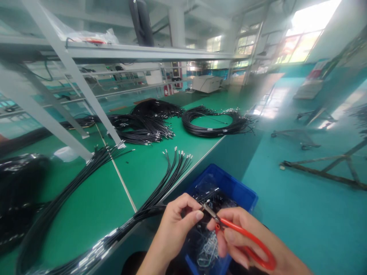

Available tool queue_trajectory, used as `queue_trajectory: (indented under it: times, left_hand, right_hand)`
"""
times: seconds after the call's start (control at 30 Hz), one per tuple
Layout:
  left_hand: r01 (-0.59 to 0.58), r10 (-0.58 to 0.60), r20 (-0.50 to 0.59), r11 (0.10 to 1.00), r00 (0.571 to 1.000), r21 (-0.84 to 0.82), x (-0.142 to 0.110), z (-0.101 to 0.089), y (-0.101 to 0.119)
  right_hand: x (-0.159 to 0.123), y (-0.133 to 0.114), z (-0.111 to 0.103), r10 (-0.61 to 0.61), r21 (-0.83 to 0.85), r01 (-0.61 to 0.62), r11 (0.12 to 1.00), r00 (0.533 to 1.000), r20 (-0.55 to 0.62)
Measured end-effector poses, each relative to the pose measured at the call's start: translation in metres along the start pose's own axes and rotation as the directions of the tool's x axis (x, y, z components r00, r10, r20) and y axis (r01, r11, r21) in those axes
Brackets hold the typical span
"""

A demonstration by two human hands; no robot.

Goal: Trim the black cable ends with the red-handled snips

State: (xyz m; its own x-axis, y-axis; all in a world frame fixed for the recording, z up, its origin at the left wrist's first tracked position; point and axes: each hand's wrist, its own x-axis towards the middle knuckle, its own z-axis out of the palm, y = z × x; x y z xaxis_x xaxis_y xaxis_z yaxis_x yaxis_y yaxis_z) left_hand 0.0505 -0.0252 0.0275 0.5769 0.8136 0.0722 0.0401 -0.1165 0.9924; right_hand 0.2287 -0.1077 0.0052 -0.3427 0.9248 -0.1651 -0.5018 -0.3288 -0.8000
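Observation:
My left hand (179,223) pinches the end of a black cable (155,208) between thumb and fingertips, above the blue bin. My right hand (243,217) grips a pair of red-handled scissors (248,235). Their metal blades reach the cable end just past my left fingertips; whether they are closed on it is hard to see. To the left, a bundle of black cables (164,183) with pale metal ends lies along the bench edge. Below both hands the blue bin (237,183) holds dark scraps, clear plastic and pale thin pieces.
The green bench (114,206) carries a coiled cable ring (200,131), heaped cables (143,128) and a second bundle (83,177). Slanted shelf posts (83,82) rise from it. A white box (205,83) stands farther back. Wheeled metal frames (323,172) stand on the floor at right.

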Motion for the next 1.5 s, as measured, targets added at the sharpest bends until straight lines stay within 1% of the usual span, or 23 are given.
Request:
queue_trajectory:
  times: [0.07, 0.27, 0.37, 0.43, 0.53, 0.6, 0.73, 0.83, 0.97, 1.07, 1.13, 1.23, 1.37, 1.5]
  left_hand:
    - [-0.017, 0.017, 0.002, 1.000, 1.000, 0.021, 0.000, 0.000, 0.000]
    - [-0.048, 0.048, 0.015, 0.998, 0.999, 0.043, 0.001, -0.002, 0.000]
    - [-0.052, 0.051, 0.022, 0.997, 0.998, 0.055, 0.001, -0.003, 0.000]
    - [-0.046, 0.046, 0.016, 0.997, 0.999, 0.057, 0.001, -0.004, -0.001]
    - [-0.028, 0.028, 0.011, 0.999, 1.000, 0.039, 0.000, -0.003, -0.003]
    - [-0.010, 0.010, 0.014, 1.000, 1.000, 0.013, 0.000, -0.004, -0.003]
    - [0.022, -0.022, 0.012, 0.999, 1.000, -0.039, -0.001, -0.007, -0.002]
    - [0.044, -0.042, 0.022, 0.996, 0.999, -0.074, -0.001, -0.008, -0.001]
    - [0.057, -0.054, 0.031, 0.993, 0.998, -0.106, -0.003, -0.007, 0.002]
    - [0.051, -0.046, 0.036, 0.989, 0.998, -0.138, -0.005, -0.007, 0.003]
    - [0.045, -0.039, 0.040, 0.987, 0.998, -0.155, -0.006, -0.007, 0.003]
    - [0.034, -0.028, 0.041, 0.988, 0.999, -0.154, -0.006, -0.007, 0.003]
    - [0.015, -0.009, 0.047, 0.992, 0.999, -0.126, -0.006, -0.007, 0.001]
    - [-0.016, 0.019, 0.033, 0.997, 0.999, -0.080, -0.006, -0.007, 0.000]
  right_hand:
    - [0.000, -0.001, 0.000, 0.015, -0.020, -0.015, 1.000, 1.000, -0.012]
    - [0.002, -0.004, -0.002, 0.023, -0.037, -0.023, 0.999, 1.000, 0.015]
    - [0.003, -0.008, 0.000, 0.051, -0.070, -0.052, 0.996, 0.999, -0.005]
    - [0.004, -0.012, 0.004, 0.090, -0.132, -0.095, 0.987, 0.995, -0.046]
    - [0.003, -0.016, 0.010, 0.114, -0.261, -0.154, 0.953, 0.980, -0.162]
    - [0.003, -0.015, 0.009, 0.127, -0.311, -0.185, 0.932, 0.972, -0.197]
    - [0.001, -0.009, -0.001, 0.178, -0.291, -0.207, 0.934, 0.976, -0.124]
    - [-0.003, -0.007, -0.004, 0.155, -0.276, -0.174, 0.945, 0.984, -0.091]
    - [-0.008, -0.010, 0.004, 0.160, -0.219, -0.177, 0.960, 0.983, -0.093]
    - [-0.009, -0.013, 0.012, 0.144, -0.158, -0.161, 0.974, 0.983, -0.114]
    - [-0.009, -0.013, 0.014, 0.143, -0.145, -0.159, 0.977, 0.983, -0.115]
    - [-0.007, -0.012, 0.014, 0.147, -0.151, -0.162, 0.975, 0.983, -0.109]
    - [-0.003, -0.010, 0.010, 0.108, -0.160, -0.117, 0.980, 0.992, -0.066]
    - [-0.001, -0.010, 0.011, 0.077, -0.158, -0.082, 0.984, 0.996, -0.038]
